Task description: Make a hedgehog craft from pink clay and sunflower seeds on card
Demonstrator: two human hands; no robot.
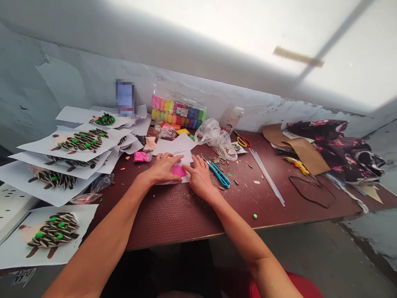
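A flat pink patch of modelling clay (179, 171) lies on a small sheet of white paper (187, 158) in front of me. My left hand (164, 168) rests over the paper's left side, fingers spread, with its thumb and fingertips around the clay's left edge. From the right, my right hand (201, 176) reaches in with its index fingertip at the clay's right edge and its other fingers on the paper. Neither hand grips anything. Turquoise-handled scissors (219, 174) lie just right of my right hand. Left of my left hand sits a bright pink packet (141, 157).
Papers with sunflower-seed hedgehogs (82, 142) are stacked at left. A pack of coloured clay (178, 111), a plastic bag (214, 134) and a white bottle (232, 118) stand behind. Glue sticks (267, 178), a yellow glue gun (297, 164) and flowered cloth (338, 149) lie right.
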